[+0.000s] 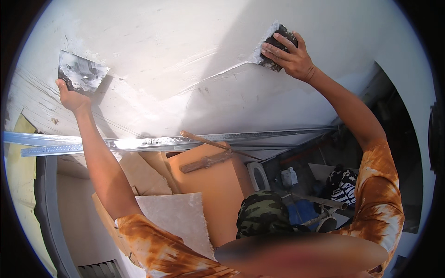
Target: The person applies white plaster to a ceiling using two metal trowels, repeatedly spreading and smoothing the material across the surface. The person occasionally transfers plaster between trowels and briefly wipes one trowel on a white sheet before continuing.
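Note:
My left hand (pixel 73 97) is closed around a broad putty knife (pixel 83 74) whose metal blade is smeared with wet white plaster. That blade is held up close to the pale wall (pixel 153 51). Farther right, my right hand (pixel 294 58) grips a dark wide scraper (pixel 270 64), its fingers spread over the back. White plaster lines the scraper's left edge, which lies against the wall. From there a thin raised plaster line (pixel 218 74) runs down to the left. Handles of both tools are largely covered by my hands.
Long galvanized metal channels (pixel 171 142) cross below the wall. Under them stand an orange box (pixel 222 178) with a piece of wood (pixel 205 162) on top, and a torn board (pixel 178 213). A white jug (pixel 289 177) and piled items are at right.

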A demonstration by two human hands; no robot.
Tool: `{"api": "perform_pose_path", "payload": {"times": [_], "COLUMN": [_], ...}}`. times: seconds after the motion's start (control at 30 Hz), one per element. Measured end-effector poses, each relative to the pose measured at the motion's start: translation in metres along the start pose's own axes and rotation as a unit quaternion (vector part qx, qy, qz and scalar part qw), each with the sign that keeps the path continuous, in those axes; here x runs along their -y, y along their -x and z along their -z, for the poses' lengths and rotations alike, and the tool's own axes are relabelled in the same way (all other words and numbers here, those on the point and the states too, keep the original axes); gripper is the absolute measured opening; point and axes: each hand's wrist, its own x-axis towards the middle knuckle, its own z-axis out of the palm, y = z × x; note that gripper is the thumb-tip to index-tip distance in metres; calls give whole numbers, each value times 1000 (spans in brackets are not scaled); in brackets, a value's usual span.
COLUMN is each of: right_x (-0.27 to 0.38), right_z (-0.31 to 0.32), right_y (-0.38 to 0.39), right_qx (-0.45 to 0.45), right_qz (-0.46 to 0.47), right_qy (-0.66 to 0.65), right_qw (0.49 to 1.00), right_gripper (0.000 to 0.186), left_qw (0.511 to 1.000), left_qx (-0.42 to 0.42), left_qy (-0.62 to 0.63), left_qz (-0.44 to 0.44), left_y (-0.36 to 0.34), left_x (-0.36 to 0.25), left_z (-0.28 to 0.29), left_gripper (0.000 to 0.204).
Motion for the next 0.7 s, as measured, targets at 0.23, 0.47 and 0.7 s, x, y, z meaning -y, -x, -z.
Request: {"api": "perform_pose_path", "payload": {"times": [0.23, 0.47, 0.7], "right_x": [22, 117, 158], "right_z": [13, 40, 37], "right_y": [99, -95, -233], "right_qx": [53, -56, 28], "right_qz": [-226, -62, 165], "right_qy": [-19, -146, -6], "right_qw": [972, 986, 986], "right_gripper": [51, 33, 24], "left_qw": [1000, 998, 995], "left_qx": [-14, -13, -49], "left_qy": [8, -18, -47], "left_qz": [-14, -54, -68], "left_y": [-1, 9, 12], "left_x": [1, -5, -6], "left_z": [-4, -12, -13], "left_gripper": [55, 53, 54]}}
